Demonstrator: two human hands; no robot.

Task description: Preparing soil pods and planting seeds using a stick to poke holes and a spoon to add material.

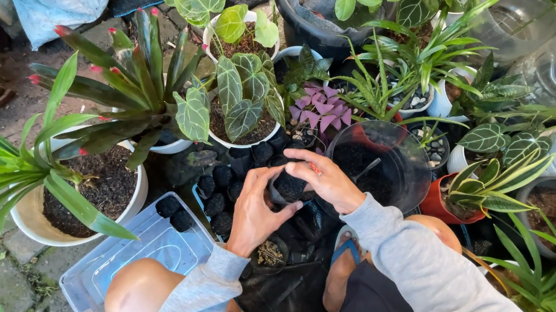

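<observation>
Both my hands hold one small black pot of dark soil (291, 187) in front of me. My left hand (254, 210) wraps its left side. My right hand (326, 180) curls over its top and right side. Just left of the pot, several more small soil-filled black pots (219, 195) stand packed together. Two more black pots (175, 213) rest on a clear plastic bin lid (139, 265). To the right, a clear round container (389, 165) holds dark soil with a thin tool lying in it.
Potted plants crowd the back and right: a large white pot (44, 222) with a green strappy plant, a red-tipped bromeliad (138, 74), veined-leaf plants in a white pot (247, 121), a purple-leaved plant (321, 107). Clear jugs (518, 17) lie at upper right. My knees sit below.
</observation>
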